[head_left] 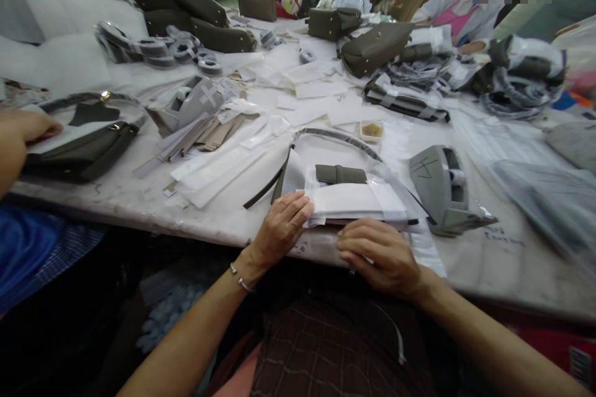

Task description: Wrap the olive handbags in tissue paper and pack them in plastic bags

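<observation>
A dark olive handbag, partly wrapped in white paper, lies at the near table edge with its strap arching behind it. My left hand rests on the wrap's left end, fingers curled over the paper. At the near edge of the wrap, my right hand has its fingers bent and pressed against a white strip. A silver bangle sits on my left wrist.
A grey tape dispenser stands right of the bag. White paper sheets and strips cover the table. Another person's hand touches a second bag at left. More olive bags and people are at the far side.
</observation>
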